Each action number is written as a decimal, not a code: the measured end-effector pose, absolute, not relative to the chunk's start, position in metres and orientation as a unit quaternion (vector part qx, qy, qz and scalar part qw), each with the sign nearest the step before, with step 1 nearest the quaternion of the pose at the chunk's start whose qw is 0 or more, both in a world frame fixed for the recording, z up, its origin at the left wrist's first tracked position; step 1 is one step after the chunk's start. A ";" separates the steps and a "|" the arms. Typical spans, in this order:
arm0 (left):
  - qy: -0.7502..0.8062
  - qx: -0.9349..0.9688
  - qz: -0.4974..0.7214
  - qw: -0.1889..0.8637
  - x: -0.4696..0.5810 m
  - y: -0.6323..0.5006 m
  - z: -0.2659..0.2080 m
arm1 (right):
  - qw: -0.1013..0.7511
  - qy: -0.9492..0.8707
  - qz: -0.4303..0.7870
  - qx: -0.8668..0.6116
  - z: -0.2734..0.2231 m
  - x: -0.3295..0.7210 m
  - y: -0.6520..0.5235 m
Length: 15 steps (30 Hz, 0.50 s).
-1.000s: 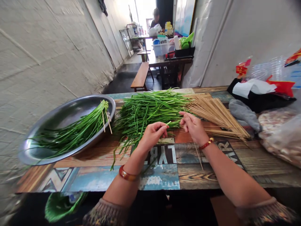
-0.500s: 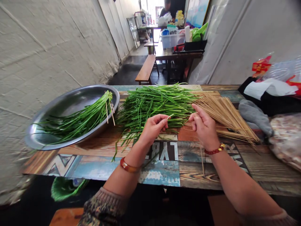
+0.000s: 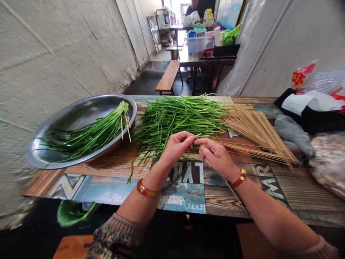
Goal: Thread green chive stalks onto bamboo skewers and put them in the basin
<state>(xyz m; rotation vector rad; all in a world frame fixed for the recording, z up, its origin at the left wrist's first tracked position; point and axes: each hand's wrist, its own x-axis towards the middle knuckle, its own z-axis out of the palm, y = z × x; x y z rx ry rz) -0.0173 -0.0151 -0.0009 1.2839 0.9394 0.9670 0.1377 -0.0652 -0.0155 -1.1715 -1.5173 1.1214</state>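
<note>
My left hand (image 3: 176, 147) is closed in a pinch on a garlic chive, whose pale end barely shows at the fingertips; a thin green leaf (image 3: 176, 179) trails below its wrist. Touching or almost touching those fingertips is my right hand (image 3: 217, 155), closed around thin bamboo skewers (image 3: 234, 192) that slant out below its palm. How many skewers it holds is unclear. Just beyond both hands lies a loose heap of garlic chives (image 3: 178, 117). A pile of bamboo skewers (image 3: 258, 131) is spread to the right of the heap.
At left, a metal basin (image 3: 35, 153) contains skewered chives (image 3: 99, 135). Plastic bags (image 3: 327, 162) and a grey cloth-like item (image 3: 292, 133) occupy the table's right side. A green bag-lined bin (image 3: 74, 214) stands below. Behind are a bench (image 3: 168, 77), another table and a person (image 3: 192, 10).
My right hand has moved left to meet the left fingertips, and its skewers now slant more. My left hand stays almost in place. The view has shifted slightly.
</note>
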 end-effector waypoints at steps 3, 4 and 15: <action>0.399 0.555 0.417 0.599 -0.016 -0.016 0.000 | 0.444 -0.618 0.434 -0.482 -0.017 0.140 -0.064; 0.397 0.555 0.416 0.601 -0.016 -0.016 0.000 | 0.444 -0.621 0.427 -0.485 -0.018 0.141 -0.064; 0.389 0.555 0.415 0.607 -0.017 -0.017 0.001 | 0.445 -0.636 0.407 -0.481 -0.020 0.141 -0.064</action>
